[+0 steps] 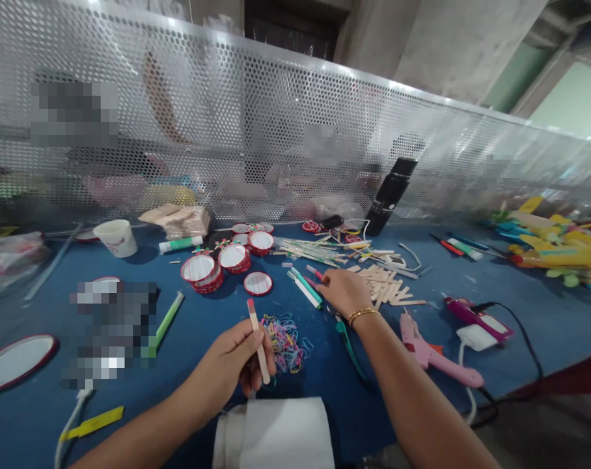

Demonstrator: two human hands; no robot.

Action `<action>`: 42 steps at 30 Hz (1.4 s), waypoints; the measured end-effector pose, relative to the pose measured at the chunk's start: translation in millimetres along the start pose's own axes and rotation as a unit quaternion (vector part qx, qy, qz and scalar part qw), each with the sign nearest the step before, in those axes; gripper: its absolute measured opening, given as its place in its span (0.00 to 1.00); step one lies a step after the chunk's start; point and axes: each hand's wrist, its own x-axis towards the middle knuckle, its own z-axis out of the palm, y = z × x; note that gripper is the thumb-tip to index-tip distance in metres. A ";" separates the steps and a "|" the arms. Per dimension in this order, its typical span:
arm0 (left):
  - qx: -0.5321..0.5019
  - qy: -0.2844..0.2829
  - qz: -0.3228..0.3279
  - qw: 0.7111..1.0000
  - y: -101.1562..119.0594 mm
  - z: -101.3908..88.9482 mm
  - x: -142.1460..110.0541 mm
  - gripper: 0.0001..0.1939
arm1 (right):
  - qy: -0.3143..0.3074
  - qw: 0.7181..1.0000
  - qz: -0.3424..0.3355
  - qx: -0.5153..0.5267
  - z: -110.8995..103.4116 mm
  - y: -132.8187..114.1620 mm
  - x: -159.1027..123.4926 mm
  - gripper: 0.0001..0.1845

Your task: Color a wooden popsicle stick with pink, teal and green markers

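Observation:
My left hand pinches a wooden craft stick with a red-coloured upper end, tilted over the table. Beyond it lies a pile of colourful plastic safety-pin-shaped clips. My right hand reaches down at the middle of the table, fingers closed on a pink marker whose body they partly hide. Green and white markers lie just left of those fingers. A heap of plain craft sticks lies to the right of this hand. Green-handled pliers rest under the right forearm.
Red-rimmed round pieces, a paper cup and a black bottle stand towards the perforated metal screen. Pink and purple glue guns with cords lie right. A white roll sits at the front.

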 end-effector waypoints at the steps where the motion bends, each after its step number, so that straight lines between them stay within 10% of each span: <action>1: 0.001 0.002 -0.001 1.000 0.3 -0.1 0.0 0.24 | 0.007 1.000 0.006 -0.001 -0.7 1.7 0.8 0.13; 42: 0.015 -0.011 0.018 1.000 -5.6 -3.5 3.2 0.23 | -0.005 0.995 0.094 0.013 3.0 8.0 6.4 0.15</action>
